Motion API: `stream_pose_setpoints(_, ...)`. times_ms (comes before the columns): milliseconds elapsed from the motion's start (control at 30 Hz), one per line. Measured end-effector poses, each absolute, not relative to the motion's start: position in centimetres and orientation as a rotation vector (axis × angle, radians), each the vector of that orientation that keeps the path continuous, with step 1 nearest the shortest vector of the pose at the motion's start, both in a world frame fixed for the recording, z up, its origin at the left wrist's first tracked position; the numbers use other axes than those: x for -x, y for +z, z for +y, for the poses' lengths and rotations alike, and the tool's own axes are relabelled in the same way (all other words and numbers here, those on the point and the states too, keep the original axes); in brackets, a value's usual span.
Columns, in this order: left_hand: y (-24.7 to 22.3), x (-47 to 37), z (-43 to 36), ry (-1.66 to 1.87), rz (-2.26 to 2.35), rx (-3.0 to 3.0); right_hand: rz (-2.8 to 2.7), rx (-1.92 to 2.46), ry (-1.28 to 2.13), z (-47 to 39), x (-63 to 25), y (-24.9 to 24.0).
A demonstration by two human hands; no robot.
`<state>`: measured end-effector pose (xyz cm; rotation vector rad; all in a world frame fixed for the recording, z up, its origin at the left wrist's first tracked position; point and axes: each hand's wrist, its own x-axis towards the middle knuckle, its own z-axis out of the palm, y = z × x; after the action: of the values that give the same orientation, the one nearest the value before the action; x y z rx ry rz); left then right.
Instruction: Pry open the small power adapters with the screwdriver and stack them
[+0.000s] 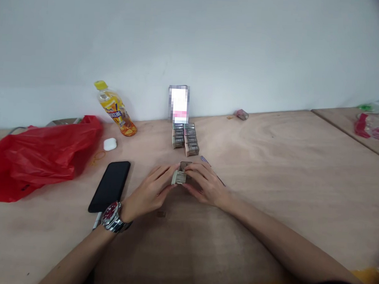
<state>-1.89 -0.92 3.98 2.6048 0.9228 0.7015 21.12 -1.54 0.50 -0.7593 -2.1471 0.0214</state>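
Observation:
Between my two hands is a small box [180, 178] with a pale side and a see-through front; a dark, clear flap-like piece [185, 164] stands up at its back. My left hand [150, 186], with a steel watch on the wrist, grips the box's left side, its fingers closed. On the other side my right hand [204, 183] has its fingertips on the top and right of the box. Fingers partly cover the box, so its contents cannot be made out. Just beyond, two rows of similar small see-through boxes [191, 149] stand on the wooden table [270, 176].
Behind the boxes a bright-screened phone [179, 103] leans on the wall. To the left are a drink bottle [116, 110], a white earbud case [109, 144], a black phone [110, 185] and a red plastic bag [49, 156]. A thin tool [206, 160] lies beside my right hand.

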Motion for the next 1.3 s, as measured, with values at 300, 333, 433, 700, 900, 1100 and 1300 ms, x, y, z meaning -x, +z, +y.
stream_pose_setpoints(300, 4.7, 2.1, -0.8, 0.605, 0.909, -2.685, -2.226, 0.751, -0.080, -1.9, -21.1, 1.1)
stream_pose_setpoints(333, 4.8, 2.1, -0.8, 0.596, 0.898, -2.698, -2.227, 0.749, -0.081, -1.9, -21.1, 1.2)
stream_pose_setpoints(433, 5.1, 2.0, -0.9, 0.577, 0.870, -2.739, -2.228, 0.749, -0.087, -2.0, -21.1, 1.3)
stream_pose_setpoints(700, 5.5, 2.0, -0.9, 0.574, 0.861, -2.821, -2.234, 0.779, -0.095, -2.3, -21.1, 1.2)
stream_pose_setpoints(900, 5.4, 2.0, -1.0, 0.526, 0.914, -2.896, -2.195, 0.836, -0.117, -2.3, -20.8, 0.7)
stream_pose_setpoints(1100, 5.5, 2.1, -1.2, 0.473, 0.902, -3.024, -2.239, 0.846, -0.247, -2.6, -20.2, 1.6)
stream_pose_setpoints(1300, 5.7, 2.3, -1.2, 0.463, 0.919, -3.052, -2.260, 0.835, -0.397, -3.0, -19.9, 2.9)
